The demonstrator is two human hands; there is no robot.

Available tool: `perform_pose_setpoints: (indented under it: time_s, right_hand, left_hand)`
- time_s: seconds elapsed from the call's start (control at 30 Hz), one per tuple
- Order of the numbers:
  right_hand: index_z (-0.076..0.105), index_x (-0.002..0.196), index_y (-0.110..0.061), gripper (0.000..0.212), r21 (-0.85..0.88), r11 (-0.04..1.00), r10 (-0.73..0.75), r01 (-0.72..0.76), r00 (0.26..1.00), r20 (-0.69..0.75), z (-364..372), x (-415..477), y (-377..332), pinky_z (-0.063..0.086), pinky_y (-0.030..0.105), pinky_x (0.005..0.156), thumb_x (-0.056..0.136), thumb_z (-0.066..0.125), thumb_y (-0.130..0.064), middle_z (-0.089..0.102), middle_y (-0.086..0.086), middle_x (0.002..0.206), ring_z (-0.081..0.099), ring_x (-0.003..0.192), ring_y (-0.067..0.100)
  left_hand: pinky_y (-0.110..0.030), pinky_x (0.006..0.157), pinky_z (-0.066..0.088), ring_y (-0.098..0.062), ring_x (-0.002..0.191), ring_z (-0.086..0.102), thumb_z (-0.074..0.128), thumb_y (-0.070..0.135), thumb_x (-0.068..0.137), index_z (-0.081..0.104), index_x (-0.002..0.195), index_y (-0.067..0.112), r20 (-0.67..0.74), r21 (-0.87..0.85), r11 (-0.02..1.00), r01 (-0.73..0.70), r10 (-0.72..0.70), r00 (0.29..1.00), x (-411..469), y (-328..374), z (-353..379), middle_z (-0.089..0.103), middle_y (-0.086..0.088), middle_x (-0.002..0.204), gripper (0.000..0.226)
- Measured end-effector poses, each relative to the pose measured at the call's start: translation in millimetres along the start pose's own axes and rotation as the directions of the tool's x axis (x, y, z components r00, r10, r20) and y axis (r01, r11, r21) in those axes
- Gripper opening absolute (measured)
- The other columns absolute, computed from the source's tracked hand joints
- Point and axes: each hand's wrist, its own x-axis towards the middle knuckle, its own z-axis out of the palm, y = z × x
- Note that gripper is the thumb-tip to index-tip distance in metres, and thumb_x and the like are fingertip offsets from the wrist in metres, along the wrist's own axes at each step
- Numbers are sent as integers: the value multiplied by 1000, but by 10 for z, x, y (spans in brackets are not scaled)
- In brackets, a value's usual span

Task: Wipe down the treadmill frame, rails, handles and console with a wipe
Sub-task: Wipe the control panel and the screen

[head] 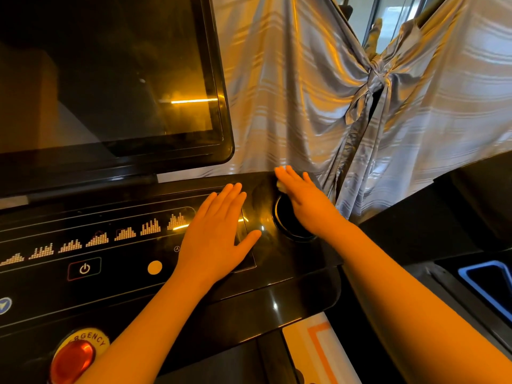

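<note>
The left hand [219,239] is laid flat on the glossy black console [291,273], fingers straight and close together, thumb spread out to the side; nothing is held in it. The right hand [304,200] is stretched flat as well, fingers straight, and a pale wipe [280,185] is pressed beneath its fingers against the console's far edge. Only a small crumpled part of the wipe is seen, under the fingers. Directly below the right palm and wrist a single round cup holder [288,223] is sunk into the console.

To the left of the left hand, seven lit bar-graph program icons [125,233] are counted in a row; whether more are covered by the hand cannot be told. Nearer than these, beside the left wrist, one yellow dot [154,267] and one power button [84,268] are found. One red emergency button [73,358] is set under the left forearm's outer side.

Beyond the left hand one large dark screen [110,79] is raised. Beyond the right hand a shiny striped curtain [304,92] is hung, knotted partway up. To the right of the right forearm a dark surface with one blue-edged recess [487,284] is seen. Everything is washed in warm orange light.
</note>
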Motion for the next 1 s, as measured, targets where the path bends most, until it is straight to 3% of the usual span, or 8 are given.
perform_pose_setpoints:
  time_s: [0.23, 0.4, 0.5, 0.57, 0.6, 0.67, 0.77, 1.0]
  right_hand:
    - [13, 147, -29, 68, 154, 987, 58, -34, 986, -156, 120, -872, 161, 6, 27, 120, 97, 36, 9, 4, -23, 152, -2, 142, -9]
    - [21, 148, -8, 74, 22, 995, -94, 98, 983, -157, 496, -968, -276, -9, 30, 118, 84, 45, 20, 20, 7, 154, 6, 146, 19]
    - [28, 149, -8, 64, 74, 988, -130, 139, 985, -114, 476, -856, -539, -7, 26, 117, 91, 43, 14, 25, 10, 156, 6, 144, 15]
    - [24, 150, -15, 60, 204, 969, -115, 138, 986, -119, 442, -933, -729, 8, 21, 119, 97, 41, 6, 30, 3, 154, 17, 142, 5]
    - [23, 150, -19, 57, 262, 957, -95, 127, 987, -132, 430, -1015, -820, 23, 14, 112, 99, 41, 1, 40, 2, 147, 34, 133, 1]
    - [25, 150, -25, 52, 335, 940, -19, 65, 990, -138, 438, -1196, -1028, 40, 3, 79, 102, 40, -13, 61, 3, 119, 58, 86, 2]
    - [38, 138, -28, 35, 412, 911, 68, -15, 991, -114, 541, -1371, -1310, 41, 8, 56, 103, 36, -27, 61, -2, 85, 51, 61, -1]
    - [59, 125, -15, 28, 420, 901, -6, 105, 973, -231, 824, -1448, -2110, 47, 18, 73, 99, 52, -19, 69, 6, 107, 64, 95, 14]
  left_hand:
    - [-28, 116, -2, -12, 147, 5, 24, 72, 87, 22, 152, 20, -9, -20, 1000, 5, -5, 1000, 23, 20, -2, 13, 1, 161, 83]
    - [-27, 117, -2, -13, 149, 6, 41, 59, 93, 20, 153, 18, 5, -25, 1000, 15, -15, 1000, 7, 61, -42, 12, 0, 162, 75]
    - [-28, 118, 0, -13, 148, 10, 44, 51, 96, 24, 152, 18, 17, -32, 999, 33, -33, 999, -100, 81, -141, 18, -1, 161, 67]
    - [-30, 118, 1, -14, 148, 12, 47, 47, 96, 26, 151, 18, -7, -51, 996, 79, -79, 997, -350, 48, -254, 21, -1, 160, 65]
    - [-30, 118, 2, -15, 148, 14, 49, 47, 95, 28, 150, 18, -35, -58, 993, 105, -107, 994, -525, 21, -326, 23, -1, 159, 65]
    - [-32, 118, 4, -16, 147, 18, 54, 45, 94, 34, 148, 17, -85, -61, 985, 158, -163, 983, -918, -47, -487, 28, -2, 157, 64]
    - [-32, 118, 8, -16, 146, 19, 56, 41, 92, 34, 148, 17, -113, -106, 962, 253, -265, 958, -1439, -150, -681, 30, -2, 156, 64]
    - [-32, 115, 16, -8, 144, 9, 64, 48, 85, 20, 153, 21, -69, -126, 900, 418, -428, 901, -2379, -441, -917, 16, 4, 160, 85]
